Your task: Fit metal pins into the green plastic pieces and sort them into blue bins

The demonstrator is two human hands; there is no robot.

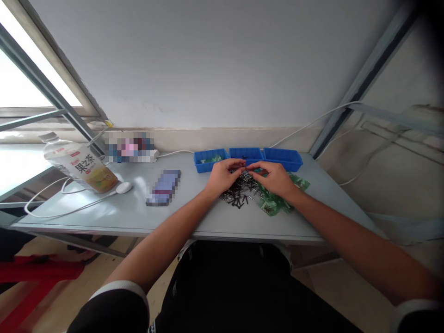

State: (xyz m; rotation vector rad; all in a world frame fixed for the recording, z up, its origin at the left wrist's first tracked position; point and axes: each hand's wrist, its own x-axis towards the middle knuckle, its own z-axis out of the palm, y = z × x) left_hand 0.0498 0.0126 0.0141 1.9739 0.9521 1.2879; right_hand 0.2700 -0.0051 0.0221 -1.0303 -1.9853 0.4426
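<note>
My left hand (222, 176) and my right hand (276, 178) meet over a pile of dark screws (238, 196) on the grey table. Both hands are closed, thumbs against fingers, with the fingertips almost touching. Whatever is pinched between them is too small to make out. Green plastic packets (272, 205) lie beside the screws, partly under my right hand. Just behind my hands stand a left blue bin (199, 166), a middle blue bin (239, 152) and a right blue bin (289, 163) in a row. Something green lies in the left one; a few dark bits show in the middle one.
A drink bottle (81, 169) leans at the table's left, near a round white charger (124, 187) on a cable. A blurred-out, phone-shaped thing (165, 187) lies left of my arm. Metal posts rise at both sides. Below left is a red stool (38, 270).
</note>
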